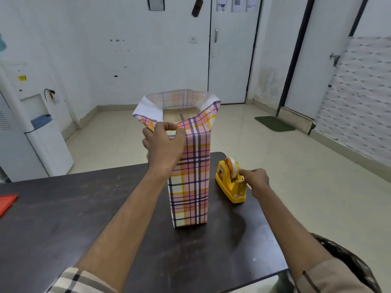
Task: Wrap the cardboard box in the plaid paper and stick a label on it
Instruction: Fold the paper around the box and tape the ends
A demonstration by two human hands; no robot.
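Observation:
A tall cardboard box stands upright on the dark table [63, 208], wrapped around its sides in pink, yellow and purple plaid paper [192, 182]. The paper rises past the top as an open collar, and the brown box top [179, 114] shows inside it. My left hand [163, 144] pinches a folded paper flap against the box's near top edge. My right hand [255, 179] touches the tape at the cutter end of a yellow tape dispenser [230, 185], which sits just right of the box. No label is in view.
A red flat object [7, 203] lies at the table's left edge. The table's right edge runs close behind the dispenser. A water dispenser [36, 132] stands on the floor at the left, and a green mat [275, 123] lies by the door.

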